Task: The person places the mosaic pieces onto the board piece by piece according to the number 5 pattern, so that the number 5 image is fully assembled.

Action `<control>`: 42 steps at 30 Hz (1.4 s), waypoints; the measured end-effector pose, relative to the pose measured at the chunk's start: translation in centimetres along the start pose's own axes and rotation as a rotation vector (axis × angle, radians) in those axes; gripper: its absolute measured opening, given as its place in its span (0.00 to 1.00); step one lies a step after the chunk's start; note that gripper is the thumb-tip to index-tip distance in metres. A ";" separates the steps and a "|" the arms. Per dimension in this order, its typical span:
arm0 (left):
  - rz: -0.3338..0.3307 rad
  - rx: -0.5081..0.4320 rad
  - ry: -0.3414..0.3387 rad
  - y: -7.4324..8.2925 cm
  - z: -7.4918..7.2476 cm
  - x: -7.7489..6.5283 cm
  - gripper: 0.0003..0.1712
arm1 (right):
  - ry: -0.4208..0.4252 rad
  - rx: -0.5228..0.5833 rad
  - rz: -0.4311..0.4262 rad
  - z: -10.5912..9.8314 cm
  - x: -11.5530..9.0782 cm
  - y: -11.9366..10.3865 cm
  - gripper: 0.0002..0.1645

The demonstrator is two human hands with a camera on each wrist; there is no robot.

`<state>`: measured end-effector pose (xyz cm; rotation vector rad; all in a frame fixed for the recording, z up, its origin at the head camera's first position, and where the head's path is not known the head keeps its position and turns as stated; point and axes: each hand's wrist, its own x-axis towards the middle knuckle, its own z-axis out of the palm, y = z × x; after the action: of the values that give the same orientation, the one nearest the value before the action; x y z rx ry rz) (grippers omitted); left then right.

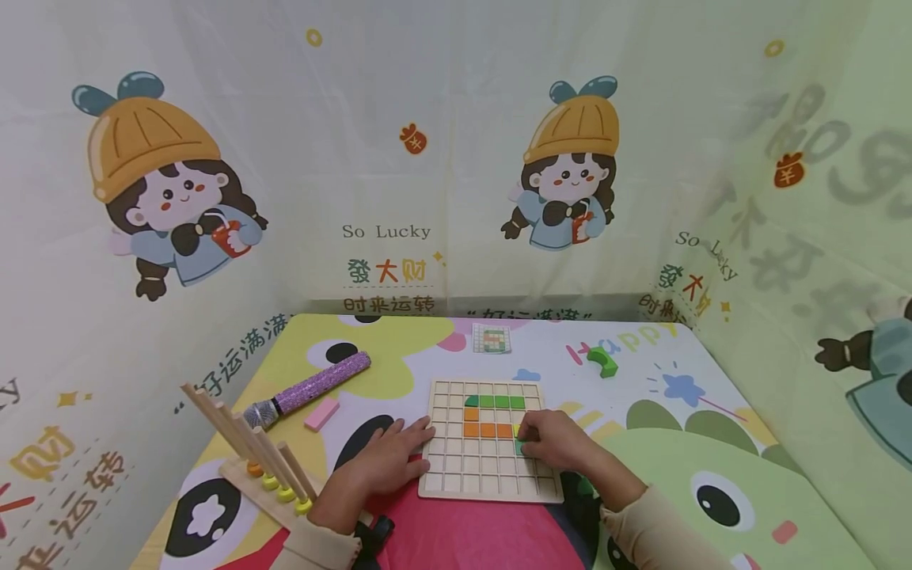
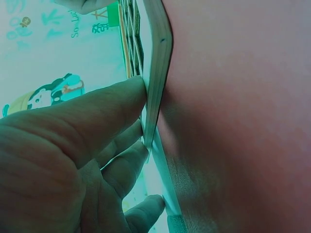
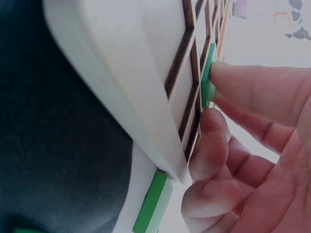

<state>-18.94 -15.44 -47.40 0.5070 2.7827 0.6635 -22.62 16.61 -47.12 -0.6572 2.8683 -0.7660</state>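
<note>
A wooden grid board [image 1: 442,480] lies on the table with small coloured tiles in its cells. Green tiles [image 1: 499,401] form a row near the top, and orange tiles [image 1: 488,430] run below it. At the right end of the orange row, my right hand [image 1: 559,440] pinches a green tile [image 3: 208,80] between thumb and finger, close against the grid. A yellow tile is partly hidden by those fingers. My left hand [image 1: 388,457] rests along the board's left edge, fingers spread, with the fingertips [image 2: 138,90] touching its side.
On the left stand a wooden peg rack [image 1: 264,495] with coloured rings, a purple glittery microphone [image 1: 321,384] and a pink block [image 1: 322,414]. Behind the board lie a pattern card [image 1: 492,339] and a green arch block [image 1: 602,362]. A green block [image 3: 153,204] sits by the board's right edge.
</note>
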 end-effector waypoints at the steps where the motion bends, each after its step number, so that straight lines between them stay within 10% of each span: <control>1: 0.000 -0.001 0.001 0.0 0.0 0.0 0.34 | 0.009 -0.010 0.010 0.0 0.0 -0.1 0.08; 23: -0.010 0.012 0.016 -0.1 -0.5 0.2 0.36 | 0.132 0.090 0.182 -4.7 -2.2 4.3 0.09; 42: -0.022 0.005 -0.008 0.0 -0.1 0.1 0.35 | 0.035 0.016 0.178 -3.4 -4.4 6.0 0.15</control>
<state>-19.07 -15.40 -47.36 0.4788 2.7788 0.6486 -21.62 24.75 -47.22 -0.3826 2.8986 -0.7799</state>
